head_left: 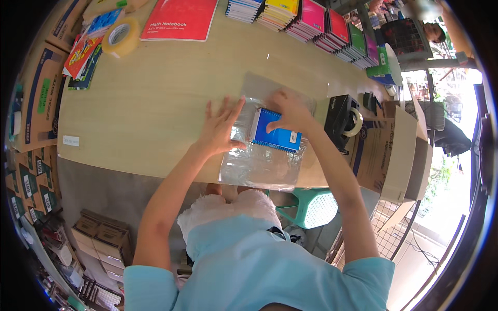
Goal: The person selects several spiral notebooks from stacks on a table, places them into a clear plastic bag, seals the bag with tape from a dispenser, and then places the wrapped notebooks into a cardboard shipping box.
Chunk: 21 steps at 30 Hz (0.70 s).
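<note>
A small stack of blue spiral notebooks [282, 136] lies on a clear plastic sheet or bag [259, 171] at the table's near edge. My left hand [220, 127] is open, fingers spread, at the left side of the plastic, beside the notebooks. Over the stack's far side reaches my right hand [290, 111], its thumb stretched out on the top blue cover and its fingers on the plastic beyond. The right fingertips are slightly blurred. Neither hand is closed around the notebooks.
A black tape dispenser [340, 122] stands right of the plastic, near an open cardboard box [386, 150]. Stacks of coloured notebooks [311, 20] line the far edge. A red notebook [179, 20] and a tape roll [120, 37] lie far left. A green stool [311, 207] sits below the table.
</note>
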Tool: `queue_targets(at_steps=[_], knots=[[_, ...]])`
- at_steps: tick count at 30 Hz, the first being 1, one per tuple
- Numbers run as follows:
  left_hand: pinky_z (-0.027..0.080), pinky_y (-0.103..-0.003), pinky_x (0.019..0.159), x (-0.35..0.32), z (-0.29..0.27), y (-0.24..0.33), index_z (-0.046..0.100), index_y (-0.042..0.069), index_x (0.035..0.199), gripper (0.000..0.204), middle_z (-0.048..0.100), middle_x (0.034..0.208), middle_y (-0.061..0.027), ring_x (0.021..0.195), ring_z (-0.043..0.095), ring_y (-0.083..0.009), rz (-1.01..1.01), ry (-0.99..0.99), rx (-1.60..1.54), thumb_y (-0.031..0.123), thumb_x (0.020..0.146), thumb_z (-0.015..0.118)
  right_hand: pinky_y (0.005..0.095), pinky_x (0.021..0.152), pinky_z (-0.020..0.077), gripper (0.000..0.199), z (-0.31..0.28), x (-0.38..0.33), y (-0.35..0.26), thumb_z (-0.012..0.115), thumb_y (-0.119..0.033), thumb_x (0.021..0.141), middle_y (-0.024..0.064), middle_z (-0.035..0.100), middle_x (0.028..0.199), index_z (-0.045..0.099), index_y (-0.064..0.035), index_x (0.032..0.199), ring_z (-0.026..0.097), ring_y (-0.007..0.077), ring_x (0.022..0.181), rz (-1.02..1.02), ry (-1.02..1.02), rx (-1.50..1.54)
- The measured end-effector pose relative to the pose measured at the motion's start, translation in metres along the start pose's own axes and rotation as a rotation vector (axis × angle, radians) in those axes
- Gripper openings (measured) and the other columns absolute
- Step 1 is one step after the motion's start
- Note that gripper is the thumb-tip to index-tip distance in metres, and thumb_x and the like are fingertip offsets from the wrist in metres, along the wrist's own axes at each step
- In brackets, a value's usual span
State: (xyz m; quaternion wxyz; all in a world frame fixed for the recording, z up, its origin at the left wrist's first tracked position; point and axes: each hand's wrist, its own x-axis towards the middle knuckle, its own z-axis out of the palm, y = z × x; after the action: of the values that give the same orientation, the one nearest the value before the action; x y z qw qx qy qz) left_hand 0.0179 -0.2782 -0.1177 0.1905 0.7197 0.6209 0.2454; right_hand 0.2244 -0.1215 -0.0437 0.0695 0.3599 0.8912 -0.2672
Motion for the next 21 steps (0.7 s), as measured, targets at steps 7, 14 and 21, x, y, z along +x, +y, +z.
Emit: queue_targets(at_steps=[7, 14, 21], knots=[[0.047, -0.038, 0.088, -0.051, 0.043, 0.053, 0.049, 0.005, 0.136, 0.068, 0.040, 0.134, -0.0170, 0.111, 0.047, -0.0324, -0.261, 0.276, -0.527, -0.010, 0.071, 0.058, 0.0294, 0.066, 0.0522, 0.044, 0.132, -0.135, 0.064, 0.065, -0.037, 0.094, 0.0100, 0.067, 0.089, 0.062, 0.0009, 0.116, 0.064, 0.0138, 0.081, 0.589, 0.495, 0.880], [0.053, -0.031, 0.070, -0.044, 0.074, 0.056, 0.054, 0.004, 0.133, 0.070, 0.031, 0.140, -0.0178, 0.109, 0.042, -0.0293, -0.361, 0.166, -0.552, -0.010, 0.065, 0.063, 0.0275, 0.063, 0.0487, 0.046, 0.169, -0.138, 0.049, 0.058, -0.044, 0.098, 0.0064, 0.062, 0.079, 0.063, 0.0012, 0.091, 0.056, 0.0118, 0.069, 0.433, 0.695, 0.860], [0.047, -0.032, 0.072, -0.042, 0.080, 0.052, 0.059, -0.003, 0.125, 0.060, 0.027, 0.145, -0.0178, 0.101, 0.045, -0.0240, -0.457, 0.174, -0.682, -0.008, 0.065, 0.062, 0.0351, 0.067, 0.0471, 0.058, 0.155, -0.136, 0.025, 0.069, -0.051, 0.086, 0.0101, 0.058, 0.076, 0.070, -0.0005, 0.113, 0.054, 0.0199, 0.073, 0.426, 0.749, 0.795]])
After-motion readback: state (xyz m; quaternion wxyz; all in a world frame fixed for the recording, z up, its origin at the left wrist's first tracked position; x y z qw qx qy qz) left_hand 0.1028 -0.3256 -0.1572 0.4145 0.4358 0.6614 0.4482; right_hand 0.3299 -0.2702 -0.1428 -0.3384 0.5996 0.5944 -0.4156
